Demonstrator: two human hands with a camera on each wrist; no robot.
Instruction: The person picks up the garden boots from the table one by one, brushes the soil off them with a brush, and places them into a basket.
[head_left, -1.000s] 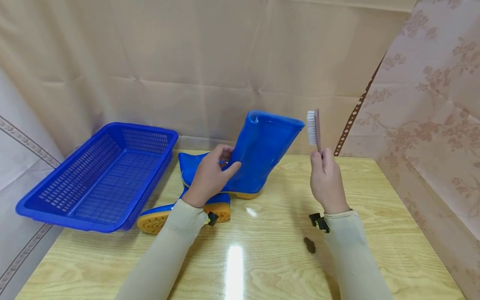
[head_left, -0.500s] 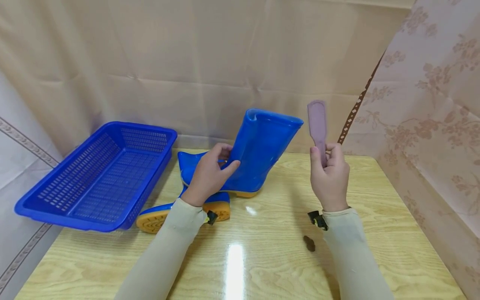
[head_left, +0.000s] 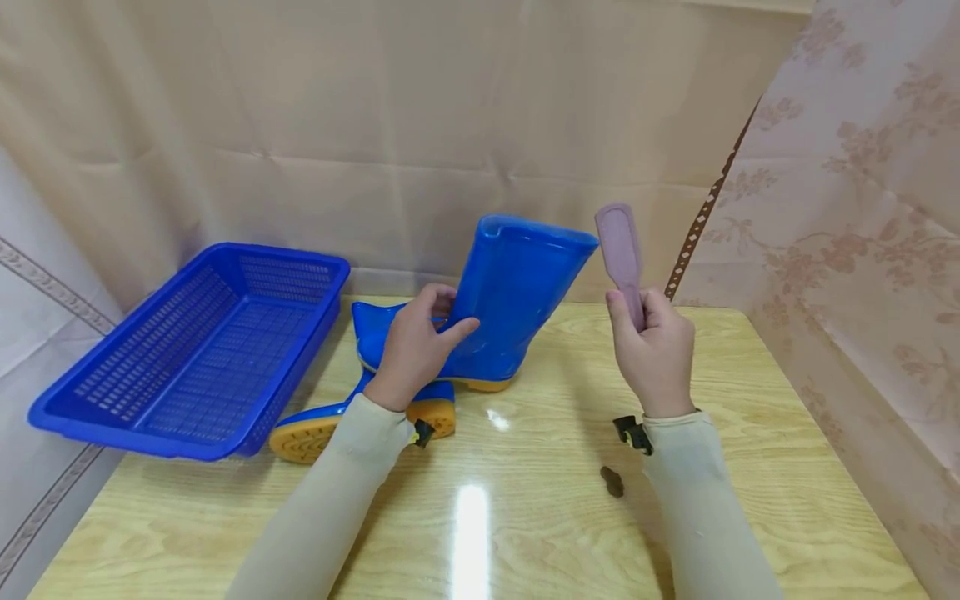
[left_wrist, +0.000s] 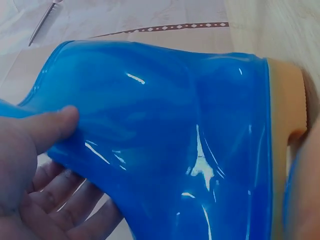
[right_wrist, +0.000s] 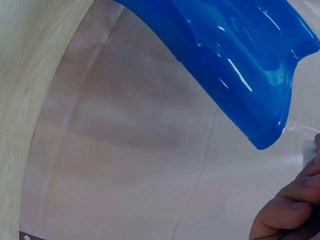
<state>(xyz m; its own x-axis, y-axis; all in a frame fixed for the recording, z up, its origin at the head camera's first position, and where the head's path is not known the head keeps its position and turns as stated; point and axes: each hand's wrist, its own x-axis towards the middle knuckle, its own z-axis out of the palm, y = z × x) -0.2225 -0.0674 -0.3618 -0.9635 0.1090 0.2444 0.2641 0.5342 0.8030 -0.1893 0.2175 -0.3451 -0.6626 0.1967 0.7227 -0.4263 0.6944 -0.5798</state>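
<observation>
My left hand (head_left: 420, 342) grips the shaft of a blue rubber boot (head_left: 517, 308). In the left wrist view its thumb (left_wrist: 60, 127) presses the near side, and the fingers lie behind. The boot leans right, with its yellow heel low over the table and its top uppermost. My right hand (head_left: 656, 350) holds a pinkish-brown scrub brush (head_left: 620, 246) by the handle, tilted left beside the boot's top. The brush's flat back faces the head camera, and its bristles are hidden there. A second blue boot (head_left: 303, 437) lies on its side beneath the left forearm, yellow sole showing.
A blue plastic basket (head_left: 296, 379) with slotted walls stands on the left of the wood-grain table (head_left: 540, 533). Near the right wrist, a small dark brown patch (head_left: 612, 481) shows on the tabletop. A beige curtain (head_left: 375, 150) hangs behind, with a floral cloth (head_left: 862, 250) at the right.
The right hand has turned the brush so that its flat back, not its bristles, faces the head camera, then tilted it left. The left hand keeps its grip on the boot.
</observation>
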